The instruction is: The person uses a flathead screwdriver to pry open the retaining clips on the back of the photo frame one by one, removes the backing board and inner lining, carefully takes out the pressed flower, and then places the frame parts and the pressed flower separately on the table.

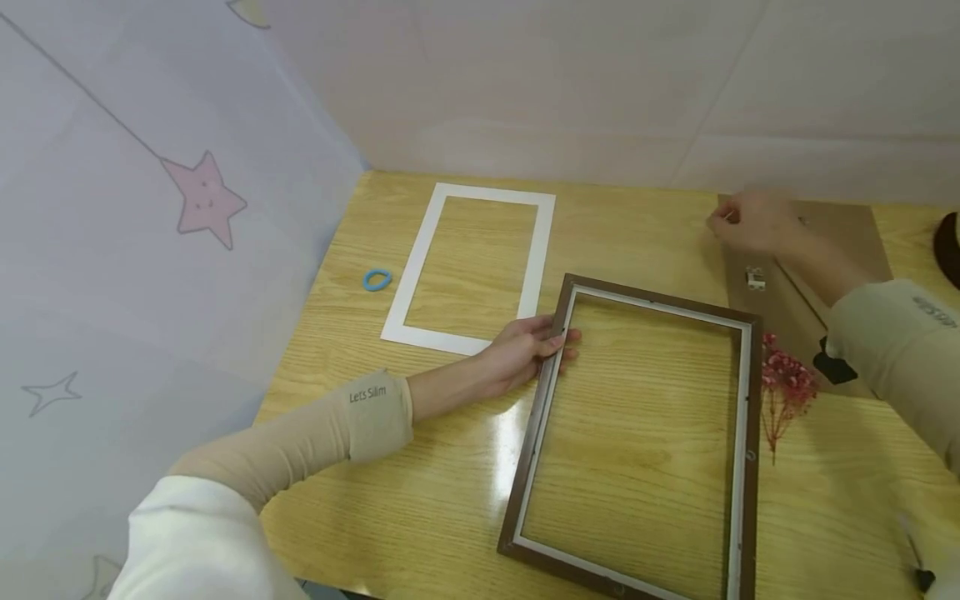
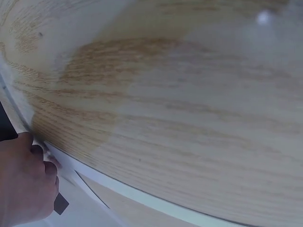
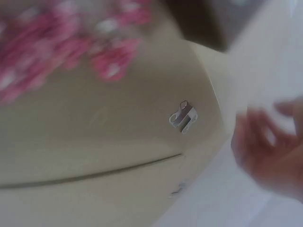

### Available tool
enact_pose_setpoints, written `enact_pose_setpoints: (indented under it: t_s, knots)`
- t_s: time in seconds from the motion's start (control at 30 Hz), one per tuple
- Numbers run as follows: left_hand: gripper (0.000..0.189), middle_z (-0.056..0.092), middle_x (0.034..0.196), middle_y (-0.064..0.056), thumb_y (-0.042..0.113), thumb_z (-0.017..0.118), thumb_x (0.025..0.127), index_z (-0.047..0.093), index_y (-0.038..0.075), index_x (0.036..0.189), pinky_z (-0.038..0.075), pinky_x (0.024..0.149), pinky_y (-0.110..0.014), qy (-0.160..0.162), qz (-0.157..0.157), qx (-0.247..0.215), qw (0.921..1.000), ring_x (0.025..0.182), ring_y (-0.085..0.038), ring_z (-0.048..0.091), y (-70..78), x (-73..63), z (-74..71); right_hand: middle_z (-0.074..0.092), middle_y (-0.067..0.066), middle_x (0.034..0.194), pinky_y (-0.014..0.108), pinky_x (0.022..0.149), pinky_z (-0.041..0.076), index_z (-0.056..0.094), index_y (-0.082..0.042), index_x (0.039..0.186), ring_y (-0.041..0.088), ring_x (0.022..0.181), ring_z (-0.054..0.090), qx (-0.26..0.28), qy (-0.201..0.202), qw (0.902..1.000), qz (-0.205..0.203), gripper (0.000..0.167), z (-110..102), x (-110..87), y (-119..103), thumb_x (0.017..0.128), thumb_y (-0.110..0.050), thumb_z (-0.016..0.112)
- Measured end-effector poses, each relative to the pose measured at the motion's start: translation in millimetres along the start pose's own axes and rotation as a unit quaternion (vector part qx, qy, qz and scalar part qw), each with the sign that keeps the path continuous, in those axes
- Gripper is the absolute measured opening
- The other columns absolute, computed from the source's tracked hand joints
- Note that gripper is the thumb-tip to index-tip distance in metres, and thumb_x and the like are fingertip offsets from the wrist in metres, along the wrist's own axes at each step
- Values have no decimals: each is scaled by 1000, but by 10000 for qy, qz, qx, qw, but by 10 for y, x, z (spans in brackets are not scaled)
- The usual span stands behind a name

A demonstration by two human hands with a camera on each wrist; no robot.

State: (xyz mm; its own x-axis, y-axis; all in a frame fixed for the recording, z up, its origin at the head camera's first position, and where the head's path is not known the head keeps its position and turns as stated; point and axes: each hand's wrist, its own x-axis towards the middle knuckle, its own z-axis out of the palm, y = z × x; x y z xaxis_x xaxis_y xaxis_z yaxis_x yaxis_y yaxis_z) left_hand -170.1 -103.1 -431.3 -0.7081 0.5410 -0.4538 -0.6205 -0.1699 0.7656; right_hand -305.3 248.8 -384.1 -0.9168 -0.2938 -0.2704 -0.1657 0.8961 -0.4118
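My left hand (image 1: 521,348) grips the left side of a brown picture frame (image 1: 750,392), thumb on its face and fingers behind it. A white inner lip runs round the frame, and the wooden table shows through its opening. In the left wrist view the fingers curl at a dark edge. My right hand (image 1: 757,221), blurred, is over the far end of a brown backing board (image 1: 817,308), fingers loosely bent. The right wrist view shows its thumb apart from the fingers, with no object visible between them. Small metal clips (image 3: 184,117) lie on the board.
A white mat border (image 1: 420,258) lies at the back left, beside a small blue ring (image 1: 377,280). Pink dried flowers (image 1: 787,375) lie between frame and board. A dark round object (image 1: 948,250) sits at the far right. Walls bound the table (image 1: 637,225) behind and left.
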Motion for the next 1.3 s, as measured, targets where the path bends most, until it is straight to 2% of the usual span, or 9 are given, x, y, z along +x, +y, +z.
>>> enact_pose_setpoints:
  t_s: [0.13,0.27,0.43,0.7,0.8,0.93,1.03,1.13,1.3]
  knots:
    - [53,47,141,-20,-3,40,102,21,-2,151,49,87,-29,85,85,153,9998,117,-28,53,37,20,-24,70,14,103,43,69,54,59,3,125,28,87,67,267,-994,9920,-733,57,114,-157,-166,105,-45,34]
    - [53,47,141,-19,-2,40,102,20,-3,151,45,96,-33,307,223,170,9991,122,-31,50,83,49,-96,69,8,103,41,71,53,61,-1,124,23,89,65,391,-1324,9850,-1039,49,217,-264,-288,103,-42,45]
    - [54,46,141,-21,-1,40,102,17,-5,152,48,87,-28,529,358,122,9979,108,-24,54,133,99,-211,69,6,101,41,74,53,63,-6,117,24,92,66,284,-1017,9839,-1439,33,295,-264,-302,93,-29,68]
    - [49,53,136,-23,2,45,102,29,-3,149,52,74,-25,827,661,724,9917,102,-28,60,211,186,-346,71,9,97,45,73,55,71,-2,104,23,82,68,-642,-259,9709,-2292,17,333,-148,-318,89,-10,72]
    - [50,55,135,-20,9,50,102,34,-3,148,51,82,-24,1286,707,1807,9725,114,-28,58,234,195,-331,72,10,98,46,73,54,72,-3,104,24,82,68,-939,-69,9684,-2308,17,322,-124,-334,89,-11,71]
    - [49,58,131,-16,14,54,101,40,-4,144,50,89,-28,1777,757,3307,9237,117,-25,57,290,189,-247,72,10,100,47,73,54,72,-4,106,27,86,68,-1229,135,9673,-2213,18,290,-116,-354,89,-10,71]
    - [48,60,126,-17,15,57,100,45,-5,141,53,74,-25,1898,787,3949,8955,92,-20,62,349,183,-186,71,12,102,48,74,53,72,-3,107,29,88,68,-1345,167,9674,-2138,19,275,-106,-344,89,-8,71]
    - [47,61,122,-15,17,61,97,50,-6,137,50,62,-20,1948,837,4326,8763,80,-11,55,383,202,-173,71,13,102,49,74,53,72,-2,107,30,88,68,-1381,199,9689,-2045,20,285,-98,-312,88,-8,71]
    - [48,59,108,-11,17,63,97,50,-8,136,47,54,-17,1908,813,4533,8669,62,-7,49,382,245,-206,71,14,102,48,75,53,71,0,109,30,88,68,-1263,204,9711,-2017,21,350,-94,-281,89,-8,70]
